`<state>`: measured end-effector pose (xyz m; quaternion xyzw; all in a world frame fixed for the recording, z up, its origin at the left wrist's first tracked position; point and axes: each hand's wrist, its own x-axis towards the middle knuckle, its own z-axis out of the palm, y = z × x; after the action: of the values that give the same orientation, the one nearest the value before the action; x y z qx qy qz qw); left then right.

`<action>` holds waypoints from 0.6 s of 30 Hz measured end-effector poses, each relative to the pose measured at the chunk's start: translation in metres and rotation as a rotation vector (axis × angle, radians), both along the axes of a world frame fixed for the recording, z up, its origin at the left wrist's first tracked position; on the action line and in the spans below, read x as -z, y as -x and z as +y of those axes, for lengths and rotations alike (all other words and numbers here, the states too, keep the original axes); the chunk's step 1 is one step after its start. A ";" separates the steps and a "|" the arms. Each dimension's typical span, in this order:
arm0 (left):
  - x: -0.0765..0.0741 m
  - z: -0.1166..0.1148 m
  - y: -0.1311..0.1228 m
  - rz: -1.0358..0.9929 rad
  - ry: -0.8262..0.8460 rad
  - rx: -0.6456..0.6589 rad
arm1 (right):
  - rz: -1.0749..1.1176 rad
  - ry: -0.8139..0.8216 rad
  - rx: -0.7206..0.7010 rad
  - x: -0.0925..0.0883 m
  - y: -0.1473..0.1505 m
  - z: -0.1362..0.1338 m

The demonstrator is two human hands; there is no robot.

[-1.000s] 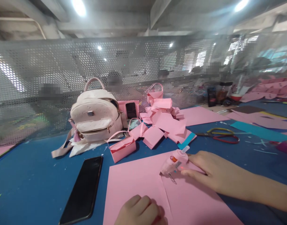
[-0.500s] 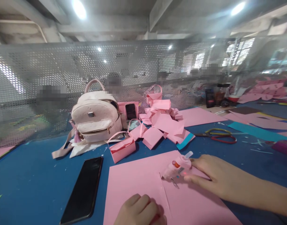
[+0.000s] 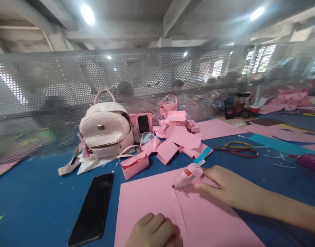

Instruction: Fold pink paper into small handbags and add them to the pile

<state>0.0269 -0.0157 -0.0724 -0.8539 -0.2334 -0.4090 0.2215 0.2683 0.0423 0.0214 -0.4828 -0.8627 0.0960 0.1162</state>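
Observation:
A pink hot glue gun (image 3: 189,176) is gripped in my right hand (image 3: 221,185), tilted with its nozzle down to the left. The nozzle tip is at the far end of a narrow pink paper strip (image 3: 178,209) lying on a large pink paper sheet (image 3: 142,199). A thin shiny line of glue runs along the strip. My left hand (image 3: 152,231) rests low on the sheet, left of the strip, with its fingers curled. What those fingers hold, if anything, is hidden.
A black phone (image 3: 92,209) lies left of the sheet. Behind are a cream backpack (image 3: 103,127), a small pink paper bag (image 3: 135,164) and a heap of pink paper pieces (image 3: 183,133). Scissors (image 3: 240,149) and a purple tool (image 3: 310,163) lie right. A perforated metal screen (image 3: 147,75) stands behind.
My right hand has moved the glue gun a little away from me and to the left, its tip reaching the strip's far end. My left hand has stayed put.

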 end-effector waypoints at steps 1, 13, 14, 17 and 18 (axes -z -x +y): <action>0.001 0.000 -0.001 -0.012 -0.003 0.003 | 0.004 0.005 0.000 -0.001 0.000 0.001; 0.003 0.002 -0.003 -0.057 -0.035 -0.008 | 0.168 0.205 0.049 -0.014 -0.003 -0.004; 0.003 0.001 -0.003 -0.054 -0.034 -0.006 | 0.196 0.189 0.078 -0.012 -0.004 -0.003; 0.006 0.001 -0.004 -0.054 -0.023 0.009 | 0.298 0.322 0.087 0.000 -0.013 0.007; 0.007 0.001 -0.004 -0.060 -0.020 0.015 | 0.340 0.441 0.065 0.005 -0.017 0.011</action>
<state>0.0311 -0.0145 -0.0797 -0.8406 -0.2295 -0.4386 0.2199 0.2853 0.0535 0.0167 -0.5008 -0.7730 0.3574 0.1544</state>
